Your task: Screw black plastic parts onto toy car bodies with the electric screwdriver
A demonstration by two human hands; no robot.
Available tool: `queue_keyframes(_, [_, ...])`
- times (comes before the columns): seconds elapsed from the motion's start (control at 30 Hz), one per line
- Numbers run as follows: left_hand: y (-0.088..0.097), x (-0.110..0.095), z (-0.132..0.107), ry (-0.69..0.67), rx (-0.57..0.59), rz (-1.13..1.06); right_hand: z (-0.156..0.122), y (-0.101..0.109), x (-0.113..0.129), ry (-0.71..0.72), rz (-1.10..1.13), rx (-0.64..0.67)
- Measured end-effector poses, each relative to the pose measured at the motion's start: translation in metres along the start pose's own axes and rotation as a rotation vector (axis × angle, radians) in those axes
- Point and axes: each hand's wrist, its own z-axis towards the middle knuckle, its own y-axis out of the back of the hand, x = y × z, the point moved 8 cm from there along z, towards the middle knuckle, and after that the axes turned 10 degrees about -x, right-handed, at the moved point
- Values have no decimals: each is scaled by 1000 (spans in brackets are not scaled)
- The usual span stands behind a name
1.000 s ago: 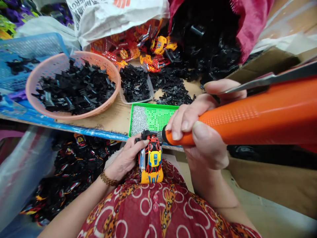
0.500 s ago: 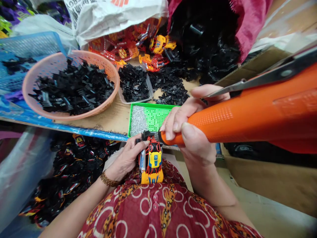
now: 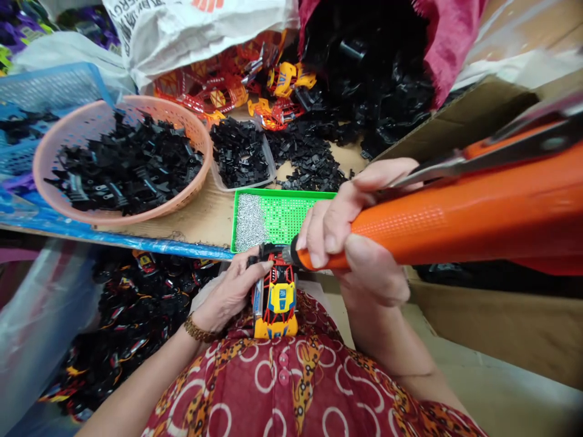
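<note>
My left hand (image 3: 230, 291) grips a small yellow and red toy car (image 3: 276, 300) held upright against my lap. My right hand (image 3: 353, 249) is wrapped round an orange electric screwdriver (image 3: 455, 221), my index finger lying under its metal lever. The tool's tip meets the black top end of the car, just below the table edge. A green tray (image 3: 291, 212) with a heap of tiny silver screws at its left lies on the table right above both hands.
A pink basket (image 3: 186, 130) of black plastic parts stands at the left, beside a blue basket (image 3: 50, 88). A clear tub (image 3: 271, 173) and loose piles of black parts lie behind the tray, with red and yellow car shells further back. Below the table lies a bag of finished cars (image 3: 132, 315).
The screwdriver's body has swung a little, tilting up and back down, while its tip stayed on the car. My left hand and the car have hardly moved.
</note>
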Motion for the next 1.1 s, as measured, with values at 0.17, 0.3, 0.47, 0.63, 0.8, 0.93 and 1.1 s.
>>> queue_keyframes(0.17, [7,6,5,57,-27,-93,15,22,16,-52,79,-85])
queue_keyframes(0.3, [2,7,9,72,64,-190,20,39,19,-104,88,-94])
queue_keyframes(0.47, [-4,19,8,197,152,-294,18,46,16,-66,88,-154])
queue_keyframes(0.63, [1,35,12,243,161,-288,15,39,9,-2,182,-182])
queue_keyframes(0.8, [-4,27,12,259,167,-314,9,43,-17,-75,60,-230])
queue_keyframes(0.93, [-4,12,9,243,148,-307,10,55,-39,-108,-87,-299])
queue_keyframes(1.1, [-3,2,5,217,133,-228,18,66,-46,-40,-185,-355])
